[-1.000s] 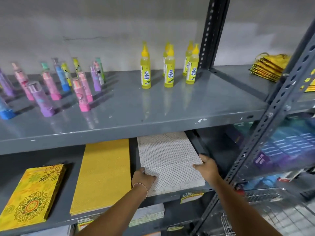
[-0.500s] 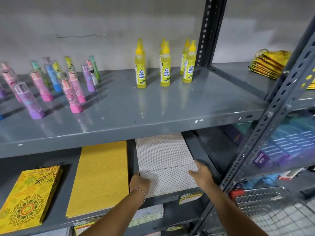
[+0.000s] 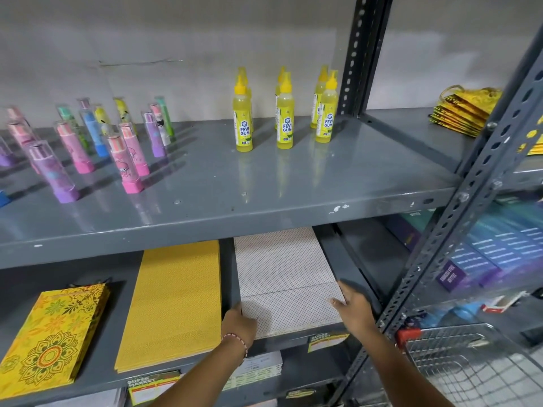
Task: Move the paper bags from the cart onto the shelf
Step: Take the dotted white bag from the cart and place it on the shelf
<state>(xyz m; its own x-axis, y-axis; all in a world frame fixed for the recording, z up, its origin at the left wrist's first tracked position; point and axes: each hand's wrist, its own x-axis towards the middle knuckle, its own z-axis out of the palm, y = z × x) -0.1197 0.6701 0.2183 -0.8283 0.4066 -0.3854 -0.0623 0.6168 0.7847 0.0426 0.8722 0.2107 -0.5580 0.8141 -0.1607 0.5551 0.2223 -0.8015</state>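
A flat stack of white dotted paper bags (image 3: 283, 271) lies on the lower grey shelf (image 3: 97, 374). My left hand (image 3: 238, 326) presses on the stack's near left corner, and my right hand (image 3: 354, 309) holds its right edge. Left of it lie a stack of plain yellow paper bags (image 3: 173, 304) and a stack of yellow floral bags (image 3: 50, 333). The wire cart (image 3: 458, 365) shows at the lower right; I cannot see any bags in it.
The upper shelf (image 3: 264, 201) carries yellow gum bottles (image 3: 283, 113) and several pastel tubes (image 3: 123, 154). A dark slotted upright (image 3: 440, 251) stands between the cart and the shelf. Yellow bags (image 3: 464, 113) are piled on the neighbouring shelf at the right.
Both hands have pushed the white dotted stack further back onto the lower shelf, so it no longer overhangs the front edge. The camera has shifted slightly right.
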